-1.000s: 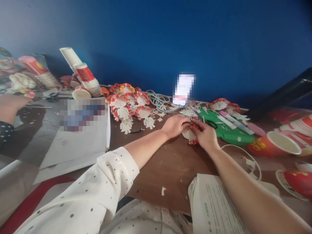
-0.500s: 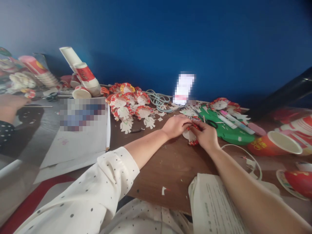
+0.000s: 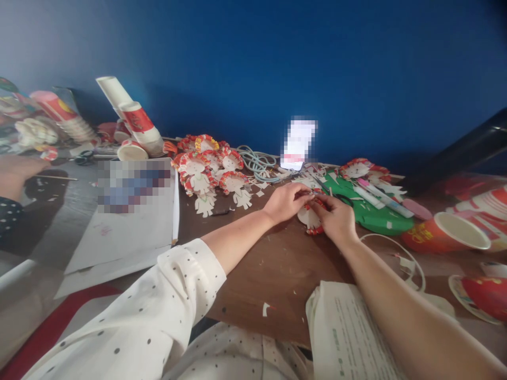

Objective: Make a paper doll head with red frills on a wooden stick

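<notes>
My left hand [image 3: 287, 202] and my right hand [image 3: 336, 217] meet at the far middle of the table, fingers closed in pinches at the upper edge of a paper cutout [image 3: 309, 218]. This cutout is round and white, with a red fringed rim like the finished-looking paper dolls [image 3: 206, 168] lying in a pile to the left. Both hands' fingertips cover its top part. Close by on the right, the dark handles of a pair of scissors [image 3: 344, 200] rest on green paper [image 3: 376, 219].
Stacked paper cups [image 3: 138, 124] lean against the blue wall, and an orange cup [image 3: 447, 232] lies at right. A lit phone [image 3: 299, 145] stands at the back. White sheets [image 3: 130, 237] and a co-worker's hand [image 3: 21, 171] are at left. A booklet [image 3: 348, 327] overhangs the near edge.
My thumbs and fingers have shifted slightly at the cutout, with the left fingers a little more bent. The co-worker's hand at left has moved slightly.
</notes>
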`<state>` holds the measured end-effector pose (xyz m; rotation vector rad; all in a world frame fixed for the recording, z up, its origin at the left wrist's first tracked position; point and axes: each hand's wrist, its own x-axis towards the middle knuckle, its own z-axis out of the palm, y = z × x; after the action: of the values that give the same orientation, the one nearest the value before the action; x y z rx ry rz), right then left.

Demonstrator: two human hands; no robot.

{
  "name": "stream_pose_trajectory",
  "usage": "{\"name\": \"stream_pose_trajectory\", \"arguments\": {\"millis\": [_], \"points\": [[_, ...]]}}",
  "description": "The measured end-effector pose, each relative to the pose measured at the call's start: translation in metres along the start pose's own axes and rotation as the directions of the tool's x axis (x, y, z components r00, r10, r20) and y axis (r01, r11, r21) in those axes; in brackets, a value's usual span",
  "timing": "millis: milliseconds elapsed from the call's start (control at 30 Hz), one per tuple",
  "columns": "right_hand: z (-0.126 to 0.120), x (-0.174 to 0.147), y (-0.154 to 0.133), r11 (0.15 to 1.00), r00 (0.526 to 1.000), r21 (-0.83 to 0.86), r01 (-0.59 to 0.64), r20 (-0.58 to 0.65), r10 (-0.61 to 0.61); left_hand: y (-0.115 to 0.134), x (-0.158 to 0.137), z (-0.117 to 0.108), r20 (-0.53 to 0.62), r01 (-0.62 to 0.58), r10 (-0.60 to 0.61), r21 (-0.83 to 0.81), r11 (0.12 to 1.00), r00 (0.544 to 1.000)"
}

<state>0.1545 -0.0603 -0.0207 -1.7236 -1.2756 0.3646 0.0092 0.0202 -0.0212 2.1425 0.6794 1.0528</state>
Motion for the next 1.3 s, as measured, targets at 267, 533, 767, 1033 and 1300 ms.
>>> {"name": "stream_pose_trajectory", "arguments": {"millis": [267,533,767,1033,1300], "points": [[-0.001,-0.001,-0.003,0.999,0.999,0.025,-0.032,-0.038,0.033,0.004,0.002,-0.003,0.08,0.129,-0.126,-0.032,0.991,0.989],[0.001,0.0,0.0,0.999,1.0,0.048,-0.024,-0.014,0.025,0.005,0.001,-0.005,0.094,0.152,-0.149,-0.022,0.988,0.984],[0.001,-0.002,-0.003,0.996,0.999,0.081,-0.029,0.017,0.028,0.002,0.003,-0.005,0.039,0.23,-0.229,-0.036,0.973,0.973],[0.0,0.0,-0.004,0.996,0.997,0.057,-0.063,-0.03,0.065,-0.004,0.003,-0.003,0.096,0.135,-0.121,-0.152,0.979,0.988],[0.002,0.0,0.0,0.996,0.999,0.084,-0.036,0.012,0.035,-0.008,0.005,-0.003,0.104,0.224,-0.207,-0.19,0.956,0.973]]}}
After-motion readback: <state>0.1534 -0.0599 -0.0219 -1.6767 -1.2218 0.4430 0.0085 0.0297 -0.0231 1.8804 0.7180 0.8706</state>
